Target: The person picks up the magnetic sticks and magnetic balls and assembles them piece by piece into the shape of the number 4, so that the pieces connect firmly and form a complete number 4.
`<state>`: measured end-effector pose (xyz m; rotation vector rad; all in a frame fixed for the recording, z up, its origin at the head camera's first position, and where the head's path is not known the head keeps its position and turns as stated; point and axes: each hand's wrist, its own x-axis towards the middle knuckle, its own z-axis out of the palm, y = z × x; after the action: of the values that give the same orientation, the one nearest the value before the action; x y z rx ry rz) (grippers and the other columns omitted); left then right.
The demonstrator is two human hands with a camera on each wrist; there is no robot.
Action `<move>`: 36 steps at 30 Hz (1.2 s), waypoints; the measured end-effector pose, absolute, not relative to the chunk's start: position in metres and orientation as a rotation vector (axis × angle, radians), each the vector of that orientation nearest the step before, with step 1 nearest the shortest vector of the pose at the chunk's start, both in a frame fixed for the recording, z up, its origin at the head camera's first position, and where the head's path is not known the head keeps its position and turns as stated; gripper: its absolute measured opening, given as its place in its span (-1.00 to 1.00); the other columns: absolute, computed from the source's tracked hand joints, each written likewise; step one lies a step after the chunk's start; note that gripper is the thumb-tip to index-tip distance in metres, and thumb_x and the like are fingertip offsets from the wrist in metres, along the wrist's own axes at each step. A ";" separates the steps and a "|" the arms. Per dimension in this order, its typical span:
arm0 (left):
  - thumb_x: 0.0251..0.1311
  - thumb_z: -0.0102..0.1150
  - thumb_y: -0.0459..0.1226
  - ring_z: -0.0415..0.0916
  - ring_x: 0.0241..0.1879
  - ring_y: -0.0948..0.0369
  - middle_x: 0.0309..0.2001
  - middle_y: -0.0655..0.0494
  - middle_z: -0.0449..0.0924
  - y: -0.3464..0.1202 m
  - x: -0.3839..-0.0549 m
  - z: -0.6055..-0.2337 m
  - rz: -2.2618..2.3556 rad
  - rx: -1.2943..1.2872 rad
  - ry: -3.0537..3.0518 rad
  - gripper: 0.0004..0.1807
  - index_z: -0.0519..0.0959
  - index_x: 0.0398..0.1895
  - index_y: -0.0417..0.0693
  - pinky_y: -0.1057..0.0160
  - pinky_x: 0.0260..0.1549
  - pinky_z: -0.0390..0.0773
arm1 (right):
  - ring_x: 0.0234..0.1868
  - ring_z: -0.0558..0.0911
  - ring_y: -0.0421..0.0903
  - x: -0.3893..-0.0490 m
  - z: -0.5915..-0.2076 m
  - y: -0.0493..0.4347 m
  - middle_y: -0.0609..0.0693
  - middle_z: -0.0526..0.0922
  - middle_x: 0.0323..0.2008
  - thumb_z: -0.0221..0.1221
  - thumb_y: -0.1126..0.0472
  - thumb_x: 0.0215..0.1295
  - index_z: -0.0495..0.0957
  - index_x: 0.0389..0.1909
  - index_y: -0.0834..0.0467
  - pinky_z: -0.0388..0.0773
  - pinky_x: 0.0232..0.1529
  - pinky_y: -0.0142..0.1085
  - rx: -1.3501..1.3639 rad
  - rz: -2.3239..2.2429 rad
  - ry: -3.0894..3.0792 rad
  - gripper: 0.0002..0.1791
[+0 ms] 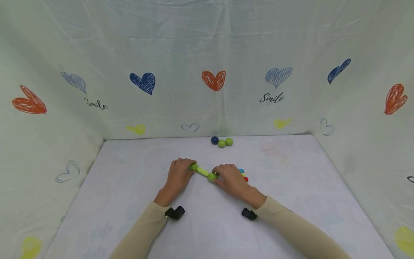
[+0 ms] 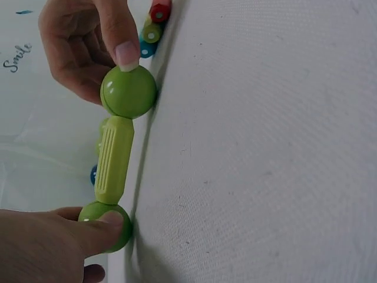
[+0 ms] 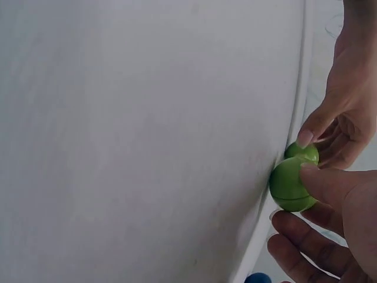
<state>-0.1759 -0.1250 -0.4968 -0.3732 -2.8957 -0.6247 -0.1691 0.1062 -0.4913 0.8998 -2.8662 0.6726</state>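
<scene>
A yellow-green ribbed rod (image 2: pixel 115 159) joins two green balls, one at each end. My left hand (image 1: pixel 178 175) grips the ball at the left end (image 1: pixel 193 167) between thumb and fingers. At the other end, my right hand (image 1: pixel 232 179) pinches the second green ball (image 1: pixel 211 177), its thumb on top in the left wrist view (image 2: pixel 131 94). Just beyond the right hand lie several short rods, with blue (image 1: pixel 241 170) and red (image 1: pixel 246 179) tips showing; the hand hides most of them.
Near the back edge of the white table (image 1: pixel 145 151) sit a dark blue ball (image 1: pixel 215 140) and two green balls (image 1: pixel 221 143) close together. A white sheet printed with hearts (image 1: pixel 213 81) hangs behind and at both sides.
</scene>
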 end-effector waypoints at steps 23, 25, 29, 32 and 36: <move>0.26 0.43 -0.45 0.58 0.19 -0.06 0.25 -0.05 0.64 -0.121 -0.177 -0.497 -0.643 -0.448 -2.829 -0.56 0.71 0.22 -0.07 -0.11 0.18 0.54 | 0.01 0.70 -0.05 -0.148 -0.492 0.094 -0.03 0.74 -0.07 0.46 0.18 0.33 0.69 0.16 0.13 0.57 0.19 -0.05 1.049 0.598 -2.878 -0.59; 0.25 0.45 -0.43 0.59 0.14 -0.07 0.21 -0.05 0.64 -0.120 -0.174 -0.497 -0.654 -0.461 -2.787 -0.60 0.73 0.16 -0.07 -0.12 0.14 0.55 | 0.01 0.69 -0.06 -0.149 -0.491 0.098 -0.03 0.74 -0.07 0.46 0.18 0.32 0.69 0.15 0.13 0.57 0.19 -0.07 1.026 0.590 -2.871 -0.60; 0.21 0.49 -0.37 0.58 0.02 -0.04 0.05 -0.03 0.65 -0.119 -0.162 -0.497 -0.654 -0.505 -2.738 -0.68 0.75 0.04 -0.09 -0.14 0.09 0.55 | 0.00 0.70 -0.04 -0.152 -0.490 0.108 -0.03 0.73 -0.07 0.47 0.21 0.31 0.70 0.12 0.14 0.57 0.19 -0.06 0.997 0.604 -2.825 -0.62; 0.20 0.51 -0.31 0.55 -0.06 0.00 -0.10 0.02 0.62 -0.116 -0.151 -0.495 -0.629 -0.523 -2.746 -0.74 0.76 -0.05 -0.08 -0.16 0.10 0.54 | 0.01 0.71 0.00 -0.154 -0.489 0.118 -0.01 0.73 -0.08 0.48 0.25 0.29 0.70 0.08 0.16 0.57 0.19 -0.02 0.969 0.603 -2.776 -0.64; 0.22 0.53 -0.20 0.50 -0.13 0.06 -0.23 0.10 0.55 -0.111 -0.138 -0.493 -0.580 -0.515 -2.800 -0.76 0.76 -0.10 -0.04 -0.14 0.12 0.52 | 0.01 0.71 0.03 -0.158 -0.488 0.133 0.00 0.74 -0.09 0.48 0.27 0.27 0.71 0.05 0.18 0.57 0.18 0.01 0.893 0.596 -2.749 -0.66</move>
<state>-0.1384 -0.1112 -0.4929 -0.5146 -2.8001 -0.5799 -0.1585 0.1325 -0.4884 0.8928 -2.7489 0.5960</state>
